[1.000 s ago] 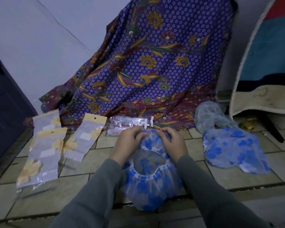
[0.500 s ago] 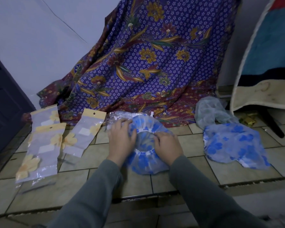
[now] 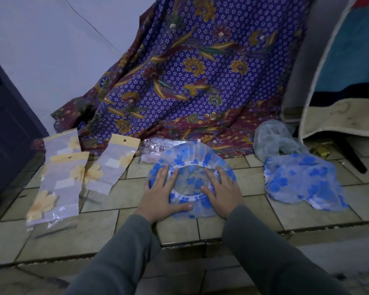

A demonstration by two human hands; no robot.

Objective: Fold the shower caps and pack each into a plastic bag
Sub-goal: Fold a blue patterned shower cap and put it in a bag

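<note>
- The left hand (image 3: 158, 196) lay flat on the left side of the blue-flowered shower cap (image 3: 192, 165), its fingers (image 3: 164, 173) straight and slightly spread, pressing the plastic onto the tiled floor (image 3: 107, 231); its thumb reached across the near edge of the cap.
- The right hand (image 3: 223, 193) lay flat on the right side of the same cap, fingers straight and close together, tips at the white elastic rim (image 3: 190, 165).
- Neither hand gripped anything; both only pressed down.
- The cap lay opening-up between and under the two hands, its far edge puffed up beyond the fingertips.
- Left of the left fingers lay three flower-printed plastic bags (image 3: 60, 184), overlapping, apart from the hand.
- Right of the right fingers, well apart, lay a second blue-flowered cap (image 3: 303, 182), with a pale cap (image 3: 273, 141) just beyond it.
- Beyond the fingertips, a clear plastic packet (image 3: 153, 147) rested at the foot of a purple patterned cloth (image 3: 200, 81).
</note>
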